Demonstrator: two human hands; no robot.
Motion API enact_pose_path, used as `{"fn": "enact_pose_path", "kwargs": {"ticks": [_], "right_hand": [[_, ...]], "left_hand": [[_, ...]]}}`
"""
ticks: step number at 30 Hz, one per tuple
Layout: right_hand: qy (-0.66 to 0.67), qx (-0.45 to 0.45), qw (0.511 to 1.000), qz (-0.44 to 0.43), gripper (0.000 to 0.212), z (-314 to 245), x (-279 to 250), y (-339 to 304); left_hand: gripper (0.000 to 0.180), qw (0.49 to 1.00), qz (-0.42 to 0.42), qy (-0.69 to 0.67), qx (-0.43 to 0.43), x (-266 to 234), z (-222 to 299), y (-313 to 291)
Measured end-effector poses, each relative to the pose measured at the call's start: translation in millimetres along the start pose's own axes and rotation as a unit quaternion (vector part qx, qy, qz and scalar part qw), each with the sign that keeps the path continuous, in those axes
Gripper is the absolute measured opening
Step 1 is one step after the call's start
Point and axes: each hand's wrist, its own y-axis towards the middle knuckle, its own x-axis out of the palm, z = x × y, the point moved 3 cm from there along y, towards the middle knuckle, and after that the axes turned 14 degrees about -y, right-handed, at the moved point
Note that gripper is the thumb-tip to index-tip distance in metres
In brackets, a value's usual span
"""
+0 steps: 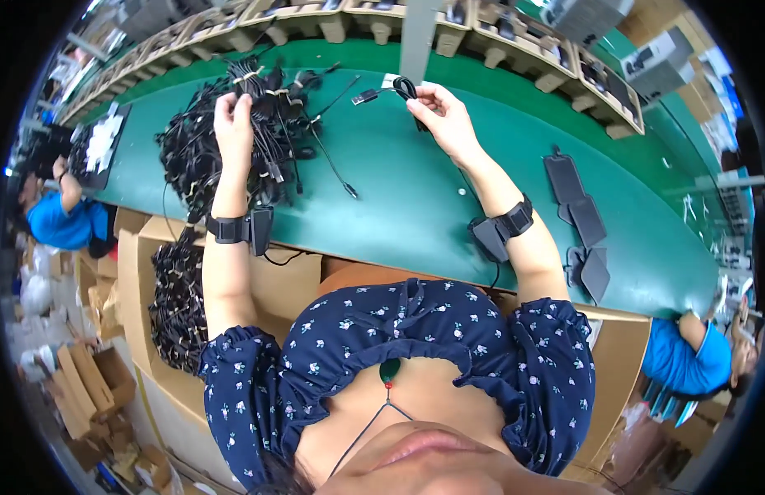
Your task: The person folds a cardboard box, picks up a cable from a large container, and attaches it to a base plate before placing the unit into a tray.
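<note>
A coiled black USB cable [405, 87] is pinched between the thumb and fingers of my right hand [442, 122], raised over the far part of the green table [382, 210]. Its plug points to the left. My left hand [233, 124] is over a large heap of black cables [203, 144], thumb and fingers drawn together. What those fingers hold, if anything, I cannot make out. Several cable bundles in the heap have pale ties, and a few loose plug ends stick out to the right. Black straps with small boxes are around both my wrists.
A cardboard box [139, 285] of more black cables [178, 301] stands below the table edge at left. Flat black pieces [576, 198] lie on the table at right. Cardboard trays [523, 54] line the back, by a grey post [417, 41]. Blue-clad people sit at both sides.
</note>
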Motion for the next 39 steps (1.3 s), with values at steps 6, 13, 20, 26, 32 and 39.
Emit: {"fn": "enact_pose_path", "kwargs": {"ticks": [6,13,20,26,32,39], "right_hand": [[-0.025,0.026,0.998,0.060,0.034,-15.1,-25.6,-16.2],[-0.036,-0.043,0.990,0.131,0.030,-42.2,-40.7,-45.6],[-0.304,-0.260,0.906,0.138,0.016,-92.0,-45.8,-88.9],[-0.607,-0.090,0.787,0.065,0.093,-55.8,-153.6,-116.9],[-0.596,0.111,0.793,-0.066,0.085,-13.6,-174.3,-129.0],[-0.527,-0.032,0.813,0.245,0.024,-87.5,-218.3,-90.4]], "left_hand": [[0.030,0.894,-0.289,0.343,-0.008,57.0,-16.3,-16.0],[0.056,0.928,-0.233,0.138,0.256,103.9,106.1,-58.7],[0.048,0.811,-0.392,-0.314,-0.299,172.6,129.7,-132.4],[0.029,0.807,-0.376,-0.333,-0.311,168.3,108.9,-113.7],[0.044,0.846,-0.361,-0.272,-0.282,153.9,80.8,-114.7],[0.033,0.858,-0.410,-0.242,-0.193,154.4,74.4,-121.2]]}}
